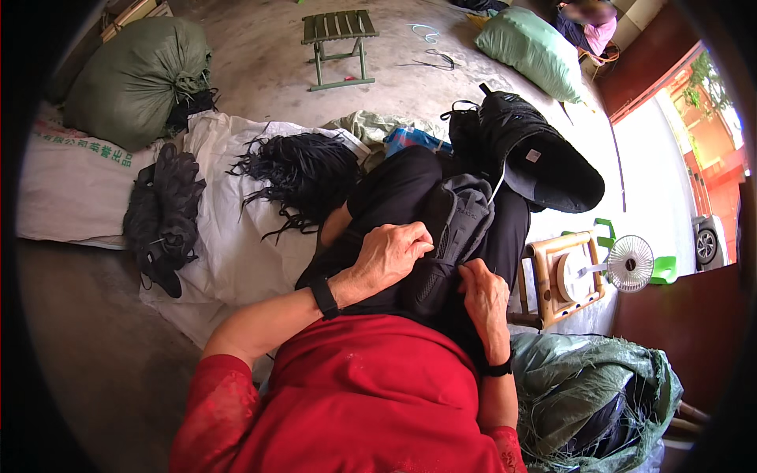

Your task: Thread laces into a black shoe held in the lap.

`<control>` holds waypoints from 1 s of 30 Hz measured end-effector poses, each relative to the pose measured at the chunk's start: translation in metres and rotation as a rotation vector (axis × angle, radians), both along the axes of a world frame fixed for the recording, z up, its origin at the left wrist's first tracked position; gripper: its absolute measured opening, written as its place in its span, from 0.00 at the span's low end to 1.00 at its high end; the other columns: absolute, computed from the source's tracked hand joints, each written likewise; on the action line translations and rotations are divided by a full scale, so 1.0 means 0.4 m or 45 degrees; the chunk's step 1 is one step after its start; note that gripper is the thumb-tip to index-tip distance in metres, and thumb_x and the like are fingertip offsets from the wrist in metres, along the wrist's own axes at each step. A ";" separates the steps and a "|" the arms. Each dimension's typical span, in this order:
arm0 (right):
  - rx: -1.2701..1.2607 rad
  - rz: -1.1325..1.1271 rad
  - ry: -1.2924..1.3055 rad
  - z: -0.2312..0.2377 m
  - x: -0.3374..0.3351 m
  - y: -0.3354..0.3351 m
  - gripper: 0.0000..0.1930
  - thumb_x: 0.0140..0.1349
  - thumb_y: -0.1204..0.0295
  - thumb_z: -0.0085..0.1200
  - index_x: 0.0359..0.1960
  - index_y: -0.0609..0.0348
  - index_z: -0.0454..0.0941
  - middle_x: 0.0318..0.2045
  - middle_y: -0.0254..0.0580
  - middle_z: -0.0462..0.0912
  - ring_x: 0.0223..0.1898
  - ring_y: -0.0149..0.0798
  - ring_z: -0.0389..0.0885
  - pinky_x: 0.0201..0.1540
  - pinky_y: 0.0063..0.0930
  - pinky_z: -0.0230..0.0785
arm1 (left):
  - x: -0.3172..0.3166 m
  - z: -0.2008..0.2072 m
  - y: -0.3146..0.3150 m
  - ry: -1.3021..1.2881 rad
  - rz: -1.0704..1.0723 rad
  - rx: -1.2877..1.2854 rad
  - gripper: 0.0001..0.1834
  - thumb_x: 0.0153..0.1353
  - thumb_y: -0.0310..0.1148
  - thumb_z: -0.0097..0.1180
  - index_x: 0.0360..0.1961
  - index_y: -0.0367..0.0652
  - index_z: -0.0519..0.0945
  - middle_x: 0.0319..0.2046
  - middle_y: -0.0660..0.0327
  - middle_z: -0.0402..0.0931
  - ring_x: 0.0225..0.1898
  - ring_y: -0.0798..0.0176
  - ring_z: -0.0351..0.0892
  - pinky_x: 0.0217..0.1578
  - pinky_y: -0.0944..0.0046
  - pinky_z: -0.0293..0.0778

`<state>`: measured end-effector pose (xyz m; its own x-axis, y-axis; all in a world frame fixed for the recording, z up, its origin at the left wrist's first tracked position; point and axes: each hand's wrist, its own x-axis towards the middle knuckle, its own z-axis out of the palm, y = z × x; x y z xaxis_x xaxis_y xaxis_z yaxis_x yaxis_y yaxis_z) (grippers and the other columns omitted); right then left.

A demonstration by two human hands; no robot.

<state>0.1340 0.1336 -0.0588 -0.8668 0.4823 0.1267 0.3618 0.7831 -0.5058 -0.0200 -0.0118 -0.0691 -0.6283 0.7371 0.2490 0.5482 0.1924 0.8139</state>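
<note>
You sit low over a concrete floor (260, 71) with a dark grey backpack (451, 236) propped across your lap so both hands can work it. Your left hand (390, 256) lies on the bag's upper side, fingers (415, 236) curled and pressing the fabric rather than wrapped around it. Your right hand (485, 296) rests at the lower edge, fingers bent into a fold; whether they pinch anything there cannot be told. A heap of black straps (300, 173) lies just beside your knee on a white sack (229, 252), near enough to reach. More dark bags (165, 213) lie further left, another black backpack (536, 154) beyond your knees, and a small fan (627, 264) on a wooden stool (556, 284) at your right.
</note>
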 end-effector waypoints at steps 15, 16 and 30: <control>-0.021 -0.003 -0.003 -0.005 0.002 0.002 0.08 0.65 0.66 0.52 0.30 0.55 0.75 0.17 0.44 0.78 0.22 0.52 0.80 0.27 0.44 0.70 | 0.016 0.013 -0.020 0.606 -0.053 -0.055 0.07 0.57 0.30 0.59 0.26 0.44 0.73 0.20 0.59 0.74 0.23 0.54 0.79 0.23 0.59 0.75; -0.026 0.003 -0.001 -0.006 0.002 0.002 0.08 0.65 0.66 0.52 0.30 0.55 0.75 0.17 0.44 0.78 0.22 0.52 0.80 0.27 0.44 0.70 | 0.021 0.017 -0.020 0.637 -0.092 -0.065 0.07 0.56 0.29 0.59 0.25 0.44 0.72 0.20 0.59 0.73 0.22 0.55 0.79 0.23 0.59 0.75; 0.444 0.101 0.198 0.052 -0.006 0.025 0.24 0.48 0.73 0.65 0.50 0.51 0.75 0.60 0.42 0.69 0.58 0.49 0.71 0.54 0.40 0.69 | -0.027 0.141 0.042 1.679 -0.550 -0.323 0.09 0.51 0.36 0.54 0.26 0.44 0.82 0.39 0.56 0.74 0.55 0.54 0.71 0.55 0.49 0.65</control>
